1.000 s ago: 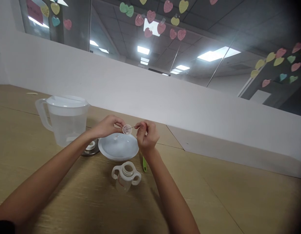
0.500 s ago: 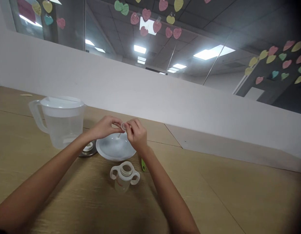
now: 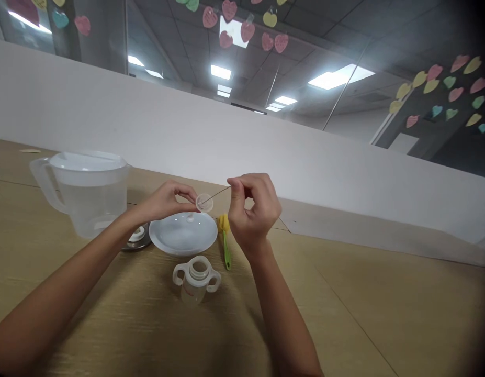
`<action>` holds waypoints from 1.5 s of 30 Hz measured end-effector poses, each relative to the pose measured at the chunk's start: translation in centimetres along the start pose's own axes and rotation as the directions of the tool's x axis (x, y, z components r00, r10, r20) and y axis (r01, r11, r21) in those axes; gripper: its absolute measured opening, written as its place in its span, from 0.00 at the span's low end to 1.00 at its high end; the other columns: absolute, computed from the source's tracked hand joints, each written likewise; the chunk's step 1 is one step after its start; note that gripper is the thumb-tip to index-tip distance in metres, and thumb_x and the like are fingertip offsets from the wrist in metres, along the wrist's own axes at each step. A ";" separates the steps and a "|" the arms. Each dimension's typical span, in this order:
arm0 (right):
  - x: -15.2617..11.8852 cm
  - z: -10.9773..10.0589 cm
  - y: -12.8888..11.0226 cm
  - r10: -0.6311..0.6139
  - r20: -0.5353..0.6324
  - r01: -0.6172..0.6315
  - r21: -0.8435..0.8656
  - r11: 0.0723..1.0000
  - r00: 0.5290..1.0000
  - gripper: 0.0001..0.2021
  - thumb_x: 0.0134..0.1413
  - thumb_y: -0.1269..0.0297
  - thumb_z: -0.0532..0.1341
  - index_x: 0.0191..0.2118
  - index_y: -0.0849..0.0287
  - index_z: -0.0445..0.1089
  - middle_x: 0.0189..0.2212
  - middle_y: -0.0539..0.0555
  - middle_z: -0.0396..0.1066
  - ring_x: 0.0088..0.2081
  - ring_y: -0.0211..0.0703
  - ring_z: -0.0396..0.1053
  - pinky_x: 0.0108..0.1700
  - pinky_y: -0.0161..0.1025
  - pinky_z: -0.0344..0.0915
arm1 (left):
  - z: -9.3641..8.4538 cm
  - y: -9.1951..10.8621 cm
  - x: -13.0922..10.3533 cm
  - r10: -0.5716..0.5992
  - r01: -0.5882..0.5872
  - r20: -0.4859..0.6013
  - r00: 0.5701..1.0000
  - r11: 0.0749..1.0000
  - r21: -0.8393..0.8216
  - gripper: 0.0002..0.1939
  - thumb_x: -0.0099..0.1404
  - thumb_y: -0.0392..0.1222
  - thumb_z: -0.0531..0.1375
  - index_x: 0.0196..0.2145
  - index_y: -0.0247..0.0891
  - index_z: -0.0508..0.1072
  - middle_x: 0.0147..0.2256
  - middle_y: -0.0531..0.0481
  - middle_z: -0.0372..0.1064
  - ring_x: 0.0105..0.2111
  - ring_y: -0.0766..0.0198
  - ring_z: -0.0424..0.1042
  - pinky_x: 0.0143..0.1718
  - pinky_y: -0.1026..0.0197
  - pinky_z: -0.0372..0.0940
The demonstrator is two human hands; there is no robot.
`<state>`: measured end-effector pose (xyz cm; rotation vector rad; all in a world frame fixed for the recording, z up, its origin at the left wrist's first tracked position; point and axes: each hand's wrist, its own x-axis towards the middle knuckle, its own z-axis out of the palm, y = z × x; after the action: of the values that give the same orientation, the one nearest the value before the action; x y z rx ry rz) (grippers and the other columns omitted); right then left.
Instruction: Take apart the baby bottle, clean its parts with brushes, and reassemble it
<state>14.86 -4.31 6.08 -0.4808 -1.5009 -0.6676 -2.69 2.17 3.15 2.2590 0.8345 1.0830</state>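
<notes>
Over the white bowl [image 3: 183, 243], my left hand [image 3: 169, 200] pinches a clear bottle nipple [image 3: 205, 202] by its rim, tilted with the open side toward me. My right hand [image 3: 255, 209] is closed on a thin dark wire stick [image 3: 219, 192], held between thumb and fingertips. The stick's far end reaches into the nipple; whether it carries bristles I cannot tell. Below the bowl stands an uncapped baby bottle [image 3: 193, 293] with two white handles, upright on the table.
A lidded clear pitcher [image 3: 95, 201] stands at the left. Beside the bowl, a metal dish [image 3: 144, 242] holds a white ring [image 3: 137, 234], partly behind my left forearm. A yellow sponge brush [image 3: 223, 222] with a green handle lies right of the bowl. A white wall [image 3: 179, 123] rises behind the table.
My right hand has moved right and away from my left, and the wire stick now shows between them. The sponge brush's yellow head has come into view. The whole view has shifted slightly.
</notes>
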 end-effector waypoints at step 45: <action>-5.1 3.8 7.3 0.539 0.690 -0.672 -0.101 0.733 0.483 0.08 0.50 0.76 0.55 0.33 0.63 0.71 0.22 0.50 0.71 0.24 0.35 0.71 0.31 0.33 0.69 | 4.2 -8.7 -0.2 -0.267 0.132 0.399 0.878 0.933 0.334 0.07 0.46 0.32 0.60 0.24 0.39 0.77 0.24 0.52 0.75 0.26 0.64 0.72 0.27 0.68 0.60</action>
<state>17.14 4.13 1.92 -1.1488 -1.8809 0.2918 -2.04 7.35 -5.03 2.4522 1.0584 0.3382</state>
